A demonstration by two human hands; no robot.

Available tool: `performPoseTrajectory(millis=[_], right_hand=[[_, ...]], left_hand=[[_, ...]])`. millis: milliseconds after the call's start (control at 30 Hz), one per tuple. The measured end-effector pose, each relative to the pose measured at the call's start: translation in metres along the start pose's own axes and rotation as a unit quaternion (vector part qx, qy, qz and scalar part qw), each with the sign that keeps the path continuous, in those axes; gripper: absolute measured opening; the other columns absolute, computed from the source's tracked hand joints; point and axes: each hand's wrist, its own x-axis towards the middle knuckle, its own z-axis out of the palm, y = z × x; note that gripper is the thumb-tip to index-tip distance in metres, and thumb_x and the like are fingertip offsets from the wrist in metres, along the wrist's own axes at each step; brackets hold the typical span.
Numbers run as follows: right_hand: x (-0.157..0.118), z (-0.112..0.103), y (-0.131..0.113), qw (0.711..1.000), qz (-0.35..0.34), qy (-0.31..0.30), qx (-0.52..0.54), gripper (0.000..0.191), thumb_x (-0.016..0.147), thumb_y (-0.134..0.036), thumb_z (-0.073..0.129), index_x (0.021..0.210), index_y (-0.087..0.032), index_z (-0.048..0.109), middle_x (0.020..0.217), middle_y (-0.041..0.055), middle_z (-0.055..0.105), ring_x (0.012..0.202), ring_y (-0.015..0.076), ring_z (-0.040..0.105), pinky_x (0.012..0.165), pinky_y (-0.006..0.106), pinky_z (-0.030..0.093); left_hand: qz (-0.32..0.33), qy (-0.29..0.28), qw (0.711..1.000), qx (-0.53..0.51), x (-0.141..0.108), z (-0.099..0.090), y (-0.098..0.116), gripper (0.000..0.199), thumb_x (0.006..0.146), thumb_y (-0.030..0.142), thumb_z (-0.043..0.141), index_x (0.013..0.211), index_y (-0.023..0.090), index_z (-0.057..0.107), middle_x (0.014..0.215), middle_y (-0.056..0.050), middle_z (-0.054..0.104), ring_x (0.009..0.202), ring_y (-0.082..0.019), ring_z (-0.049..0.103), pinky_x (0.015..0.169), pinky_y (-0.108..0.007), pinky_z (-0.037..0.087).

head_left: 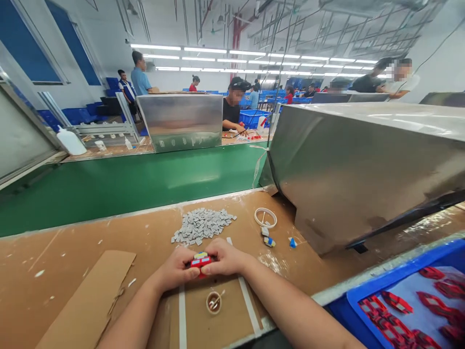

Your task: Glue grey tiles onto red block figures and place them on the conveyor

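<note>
Both hands grip a small red toy car point(201, 261) with pale blue windows and a yellow top, held above the taped cardboard mat. My left hand point(178, 266) closes on its left end, thumb along the near side. From the other end my right hand point(227, 258) presses on it in the same way. Just below the hands stands a small round cup point(214, 303) with a stick resting in it. Beyond them lies a heap of small grey flat pieces point(203, 225). The fingers hide the ends of the car.
A tape roll point(265, 217) lies right of the heap, near small yellow-and-blue pieces point(269, 241). A blue crate point(354, 295) of red car parts stands at right. A large metal hood point(348, 169) rises behind it. Across the green belt point(145, 179), a person works point(232, 106).
</note>
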Motion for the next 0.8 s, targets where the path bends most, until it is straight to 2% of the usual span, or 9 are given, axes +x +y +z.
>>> performPoseTrajectory(millis=[67, 133, 233, 333, 433, 500, 567, 667, 800], right_hand=[[-0.001, -0.001, -0.002, 0.998, -0.005, 0.016, -0.058, 0.056, 0.087, -0.067, 0.065, 0.066, -0.018, 0.045, 0.061, -0.0051, 0.042, 0.060, 0.0090, 0.036, 0.059, 0.026, 0.022], [-0.001, -0.003, -0.005, 0.993, -0.013, 0.035, -0.115, 0.053, 0.090, -0.068, 0.063, 0.074, -0.019, 0.050, 0.070, -0.0021, 0.051, 0.066, 0.0113, 0.041, 0.062, 0.026, 0.026], [-0.003, -0.006, -0.009, 0.988, -0.029, 0.067, -0.135, 0.051, 0.096, -0.069, 0.057, 0.090, -0.019, 0.057, 0.084, 0.0031, 0.060, 0.072, 0.0148, 0.046, 0.066, 0.026, 0.031], [-0.004, -0.007, -0.012, 0.993, -0.027, 0.091, -0.071, 0.052, 0.097, -0.069, 0.058, 0.108, -0.018, 0.061, 0.096, 0.0058, 0.065, 0.079, 0.0170, 0.052, 0.072, 0.028, 0.038], [-0.004, -0.004, -0.012, 0.993, -0.004, 0.107, 0.050, 0.056, 0.094, -0.067, 0.064, 0.121, -0.018, 0.060, 0.104, 0.0062, 0.067, 0.088, 0.0184, 0.057, 0.079, 0.030, 0.045], [-0.002, -0.001, -0.011, 0.985, 0.018, 0.115, 0.128, 0.056, 0.093, -0.064, 0.067, 0.124, -0.018, 0.059, 0.108, 0.0064, 0.067, 0.091, 0.0183, 0.058, 0.081, 0.030, 0.048], [0.001, 0.003, -0.009, 0.977, 0.035, 0.125, 0.172, 0.055, 0.091, -0.061, 0.070, 0.125, -0.018, 0.059, 0.108, 0.0064, 0.066, 0.091, 0.0176, 0.058, 0.082, 0.030, 0.049], [0.004, 0.007, -0.007, 0.969, 0.045, 0.135, 0.201, 0.057, 0.087, -0.061, 0.075, 0.122, -0.017, 0.061, 0.103, 0.0057, 0.065, 0.087, 0.0163, 0.057, 0.078, 0.029, 0.049], [0.005, 0.013, -0.011, 0.960, 0.062, 0.136, 0.238, 0.057, 0.084, -0.063, 0.077, 0.114, -0.017, 0.064, 0.097, 0.0035, 0.062, 0.082, 0.0150, 0.055, 0.071, 0.027, 0.048]], left_hand=[[0.015, 0.032, 0.999, 0.038, 0.000, -0.002, 0.000, 0.078, 0.090, 0.089, 0.038, 0.070, 0.016, 0.057, 0.061, 0.003, 0.044, 0.058, -0.012, 0.038, 0.058, -0.026, 0.025], [0.036, 0.090, 0.989, 0.110, -0.001, -0.004, 0.000, 0.076, 0.091, 0.087, 0.038, 0.071, 0.016, 0.057, 0.061, 0.001, 0.048, 0.059, -0.013, 0.041, 0.058, -0.027, 0.027], [0.057, 0.171, 0.953, 0.243, -0.002, -0.006, 0.003, 0.068, 0.095, 0.080, 0.043, 0.070, 0.018, 0.056, 0.063, -0.001, 0.053, 0.059, -0.014, 0.045, 0.058, -0.028, 0.029], [0.073, 0.213, 0.918, 0.325, -0.004, -0.007, 0.009, 0.057, 0.100, 0.071, 0.048, 0.085, 0.018, 0.064, 0.073, -0.004, 0.064, 0.066, -0.017, 0.056, 0.062, -0.028, 0.037], [0.093, 0.238, 0.896, 0.363, -0.003, -0.008, 0.014, 0.044, 0.101, 0.059, 0.056, 0.111, 0.017, 0.067, 0.097, -0.008, 0.074, 0.086, -0.021, 0.068, 0.073, -0.030, 0.048], [0.096, 0.267, 0.885, 0.370, -0.001, -0.008, 0.016, 0.047, 0.100, 0.052, 0.062, 0.131, 0.018, 0.061, 0.117, -0.011, 0.074, 0.105, -0.024, 0.069, 0.087, -0.033, 0.053], [0.109, 0.283, 0.879, 0.369, 0.001, -0.007, 0.015, 0.053, 0.100, 0.047, 0.065, 0.144, 0.020, 0.054, 0.130, -0.012, 0.072, 0.117, -0.026, 0.066, 0.099, -0.037, 0.051], [0.134, 0.279, 0.883, 0.353, 0.003, -0.002, 0.011, 0.048, 0.100, 0.039, 0.067, 0.144, 0.023, 0.056, 0.131, -0.009, 0.073, 0.118, -0.024, 0.065, 0.103, -0.038, 0.048], [0.084, 0.294, 0.896, 0.323, 0.005, 0.005, 0.004, 0.045, 0.096, 0.034, 0.071, 0.139, 0.025, 0.064, 0.128, -0.007, 0.076, 0.116, -0.025, 0.064, 0.101, -0.039, 0.046]])
